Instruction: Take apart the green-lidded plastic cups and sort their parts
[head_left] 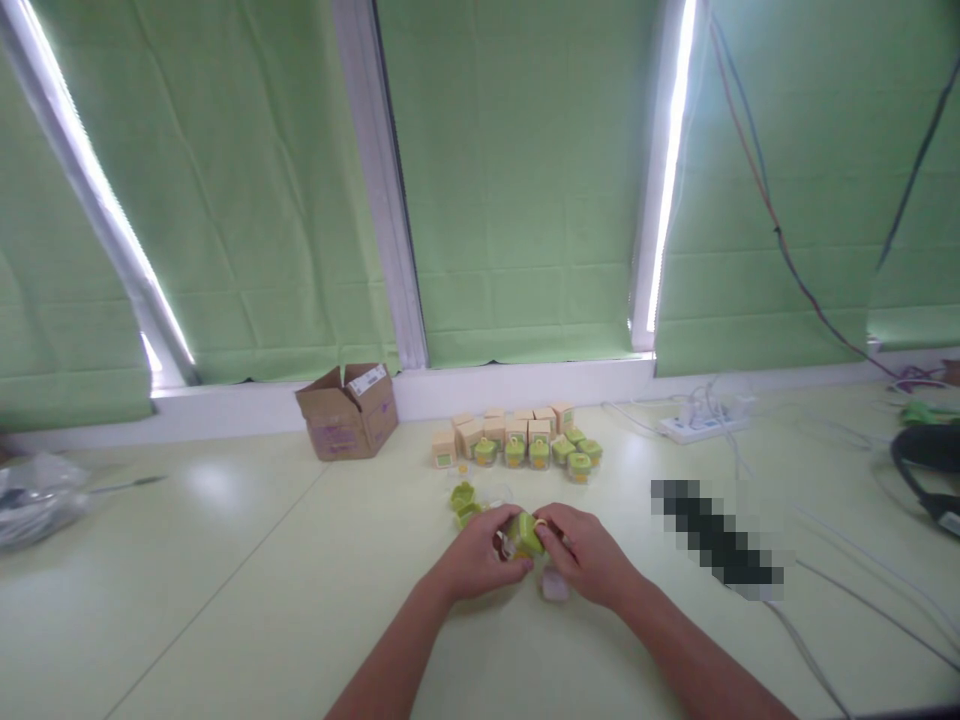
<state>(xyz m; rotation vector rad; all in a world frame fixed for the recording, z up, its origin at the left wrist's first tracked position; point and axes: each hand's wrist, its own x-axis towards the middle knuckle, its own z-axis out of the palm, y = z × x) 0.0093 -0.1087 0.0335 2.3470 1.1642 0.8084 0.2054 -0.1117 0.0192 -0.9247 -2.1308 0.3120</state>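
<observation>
Held item: a small lime-green plastic container with a rounded lid (pixel 526 531), pinched between both my hands just above the pale glossy surface (pixel 225 600)
Position of held item: centred ahead of me, near the front edge of the surface, well short of the window sill
Left hand: my left hand (pixel 480 556) is closed narrowly around the left side of the container, fingers curled under it
Right hand: my right hand (pixel 581 550) is closed on the right side and top, thumb and forefinger at a small yellowish ring on the lid
Governing relation: the container lies between the two hands, equally near to each; the left hand sits lower and cradles, the right sits slightly above
Long axis: too small and covered to tell
Beneath the right hand: a small pale pinkish piece (pixel 555 585) on the surface, just beside my wrist
Loose green lids: two lime-green plastic parts (pixel 463 503) lie just beyond my left hand, apart from it
Finished row: a cluster of similar green containers (pixel 538 452) and small tan cardboard boxes (pixel 495 428) stands farther out
Far left: an open brown cardboard carton (pixel 349 412) by the sill
</observation>
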